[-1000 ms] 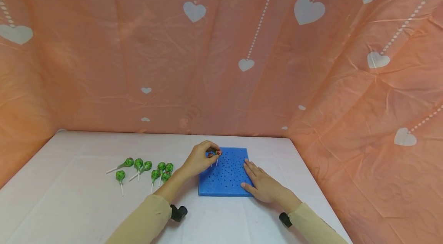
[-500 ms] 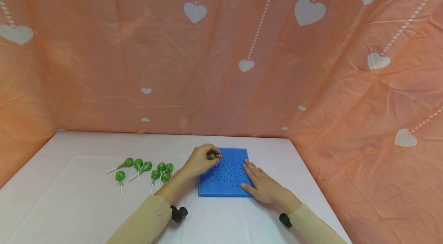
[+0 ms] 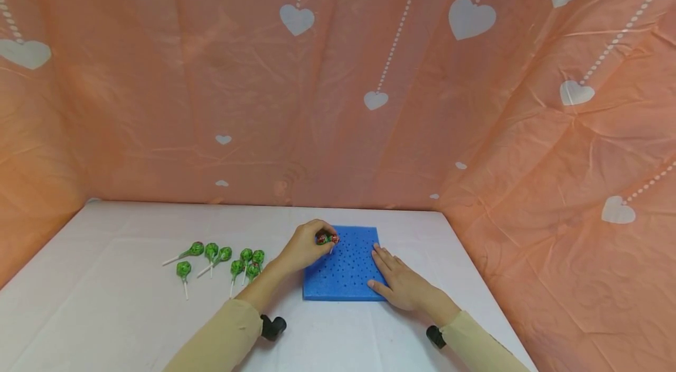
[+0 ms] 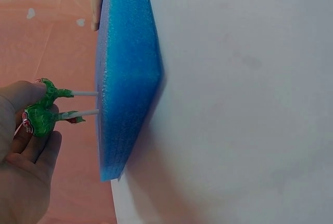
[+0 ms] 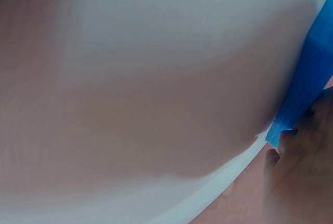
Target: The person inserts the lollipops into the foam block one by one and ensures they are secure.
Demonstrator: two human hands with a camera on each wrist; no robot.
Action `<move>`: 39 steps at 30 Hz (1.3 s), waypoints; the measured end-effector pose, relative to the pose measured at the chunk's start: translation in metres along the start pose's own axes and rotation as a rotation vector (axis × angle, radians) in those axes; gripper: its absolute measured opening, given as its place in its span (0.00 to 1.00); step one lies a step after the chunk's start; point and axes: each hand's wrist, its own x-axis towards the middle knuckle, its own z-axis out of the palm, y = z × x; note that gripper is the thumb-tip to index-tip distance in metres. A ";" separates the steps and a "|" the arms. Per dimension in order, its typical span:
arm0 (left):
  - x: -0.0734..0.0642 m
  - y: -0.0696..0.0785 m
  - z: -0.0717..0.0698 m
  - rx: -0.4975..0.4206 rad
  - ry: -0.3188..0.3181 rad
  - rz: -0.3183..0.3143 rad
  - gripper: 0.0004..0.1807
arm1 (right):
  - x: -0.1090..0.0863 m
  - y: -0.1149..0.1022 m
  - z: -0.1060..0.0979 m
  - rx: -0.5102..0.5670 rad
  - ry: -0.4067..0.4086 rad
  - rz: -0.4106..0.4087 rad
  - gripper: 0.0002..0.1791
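Two green-and-red wrapped lollipops stand on white sticks at the far left part of a blue foam board (image 3: 343, 278) dotted with small holes. In the left wrist view both sticks meet the board's face. My left hand (image 3: 305, 246) pinches the head of one lollipop (image 4: 48, 94), its thumb lying over the wrapper. The other lollipop (image 4: 40, 120) sits close beside it, within the curve of the fingers. Flat on the board's right edge, fingers spread, rests my right hand (image 3: 404, 284). In the right wrist view that hand is dark, partly cut off, against the board's side.
Several green lollipops (image 3: 211, 250) lie loose on the white tablecloth (image 3: 105, 301) to the left of the board. Behind the table hangs an orange curtain (image 3: 338, 149) with white hearts. A black wrist camera (image 3: 273, 327) is on the left wrist.
The pinched lollipop has come down slightly towards the board, and less of its stick shows. The left hand lowered a little with it. My right hand has stayed in place.
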 end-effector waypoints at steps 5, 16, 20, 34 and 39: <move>-0.001 0.001 -0.001 -0.005 0.001 -0.003 0.12 | 0.001 -0.001 0.001 0.000 -0.003 0.004 0.45; -0.004 0.005 -0.006 -0.036 0.012 0.009 0.15 | 0.001 0.000 0.002 0.005 0.006 -0.002 0.45; -0.006 0.008 -0.012 -0.049 0.052 0.026 0.15 | 0.001 0.000 0.002 0.010 0.007 -0.006 0.45; -0.020 0.006 -0.045 -0.023 0.147 0.073 0.15 | 0.000 0.000 0.001 0.010 -0.017 0.006 0.45; -0.027 -0.002 -0.055 0.010 0.180 0.079 0.15 | 0.000 0.001 0.000 0.007 -0.015 0.005 0.45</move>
